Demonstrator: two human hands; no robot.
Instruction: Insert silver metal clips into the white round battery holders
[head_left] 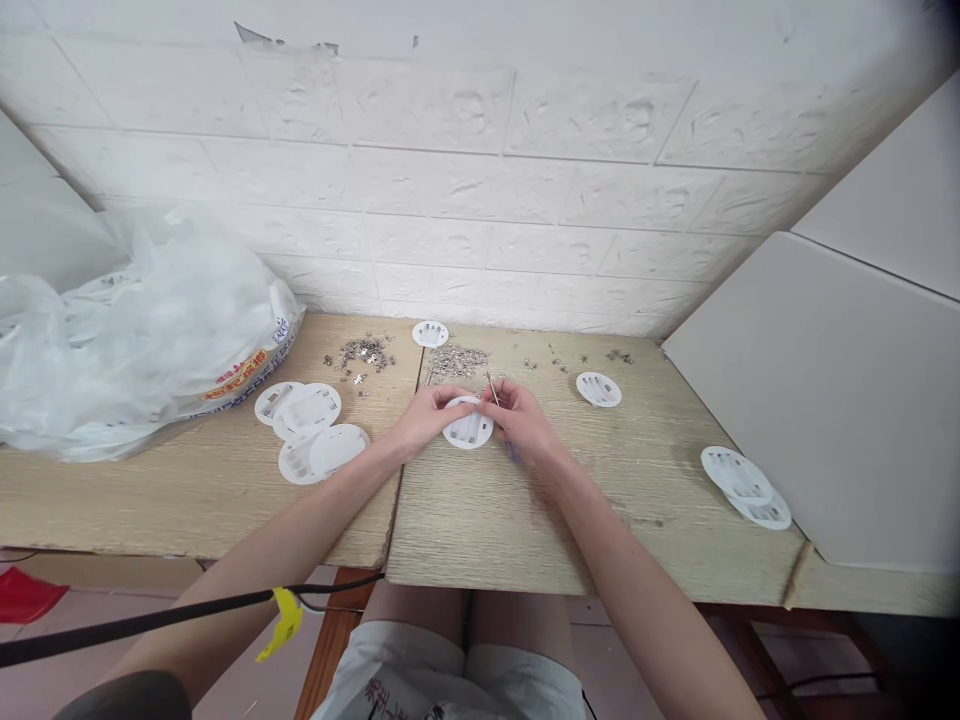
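A round white plastic base (468, 430) with slots like a battery compartment and small metal pieces sits at the middle of the table. My left hand (429, 420) grips its upper left rim, fingers closed on it. With thumb and fingers closed, my right hand (521, 418) touches the base's upper right edge and holds a thin tool (492, 388). The tool has a metal shaft and what looks like a purple handle; its exact kind is unclear. Just beyond my hands lies a pile of small metal pieces (459, 361). Another similar base (430, 334) lies behind that pile.
Several white bases (307, 411) overlap at left, beside a large plastic bag (172, 320). More metal pieces (366, 352) lie near the wall. One base (598, 389) is at right; two overlapping bases (737, 475) lie by a grey panel (832, 400). A black cable (187, 607) crosses the front left.
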